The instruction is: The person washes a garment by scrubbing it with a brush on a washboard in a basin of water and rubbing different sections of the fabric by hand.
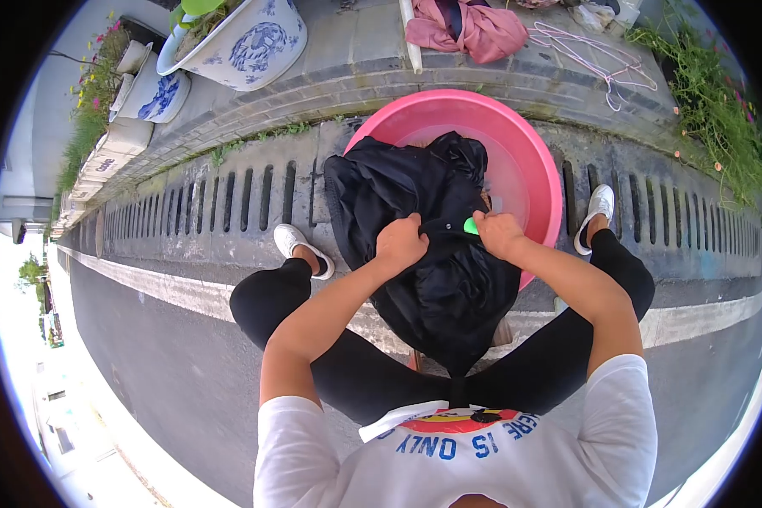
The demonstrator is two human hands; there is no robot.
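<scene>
A large black garment is draped over the near side of a pink basin and hangs down between my knees. My left hand is closed on a fold of it, near a small snap or button. Opposite, my right hand is closed around a smooth, bright green object at the stretched black edge. Most of that object is hidden by my fingers, so its kind cannot be made out. Cloudy water shows in the basin's far right part.
The basin stands on a slotted drain cover beside a tiled step. On the step are a blue-and-white planter, pink cloth and a looped pale cord. My white shoes flank the basin.
</scene>
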